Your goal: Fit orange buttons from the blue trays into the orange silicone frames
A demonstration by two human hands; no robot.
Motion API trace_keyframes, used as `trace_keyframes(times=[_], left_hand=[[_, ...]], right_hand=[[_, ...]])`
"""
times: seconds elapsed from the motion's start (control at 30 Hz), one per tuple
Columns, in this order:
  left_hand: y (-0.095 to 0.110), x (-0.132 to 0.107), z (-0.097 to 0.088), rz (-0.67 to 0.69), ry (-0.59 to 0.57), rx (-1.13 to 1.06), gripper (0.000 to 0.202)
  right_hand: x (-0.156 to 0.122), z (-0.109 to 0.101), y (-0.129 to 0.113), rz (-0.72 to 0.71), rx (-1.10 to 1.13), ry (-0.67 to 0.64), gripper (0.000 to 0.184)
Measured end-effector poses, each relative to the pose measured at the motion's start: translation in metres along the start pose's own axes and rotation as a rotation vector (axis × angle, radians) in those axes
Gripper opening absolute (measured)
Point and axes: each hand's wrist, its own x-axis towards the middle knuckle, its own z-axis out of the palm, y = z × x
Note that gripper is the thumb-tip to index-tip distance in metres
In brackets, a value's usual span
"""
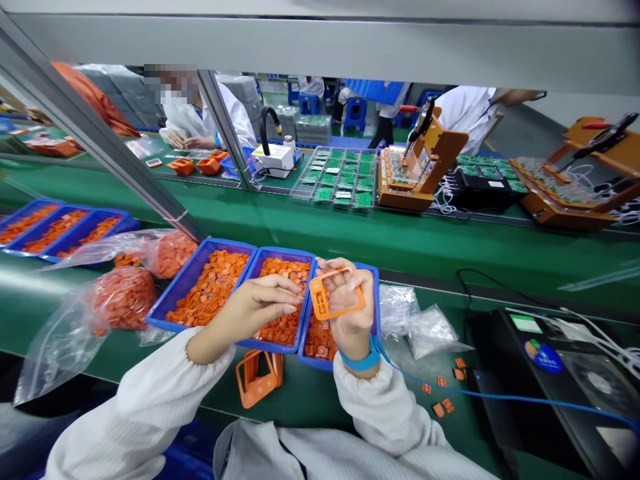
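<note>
My right hand (351, 310) grips an orange plastic frame (334, 293) upright, over the right-hand blue tray (373, 272). My left hand (263, 307) hovers just left of the frame, fingertips pinched together near its edge; what they hold is too small to name. Both hands are above three blue trays (200, 263) filled with small orange parts. A short stack of orange frames (257, 377) lies on the green belt below my hands. A blue wrist strap (361, 361) circles my right wrist, its blue cord (500, 398) trailing right.
Clear bags of orange parts (125, 297) lie at left, with more blue trays (55, 230) behind them. Empty clear bags (425, 323) and loose orange bits (443, 393) lie right. A black device (545, 360) sits at the right edge. Across the belt are circuit boards (340, 177), orange jigs (417, 170) and other people.
</note>
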Motion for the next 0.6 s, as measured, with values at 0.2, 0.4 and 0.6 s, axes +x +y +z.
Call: trace_keyframes(times=[0.2,0.4,0.6], left_hand=[[0.039,0.005,0.021,-0.057,0.276,-0.202,0.021],[0.041,0.013,0.03,-0.021,0.24,-0.288,0.011],[0.04,0.017,0.04,-0.035,0.192,-0.178,0.017]], right_hand=[[0.0,0.001,0.002,-0.066,0.04,-0.011,0.061],[0.0,-0.001,0.005,-0.132,0.064,-0.062,0.053],[-0.001,0.0,0.006,-0.143,0.033,-0.076,0.055]])
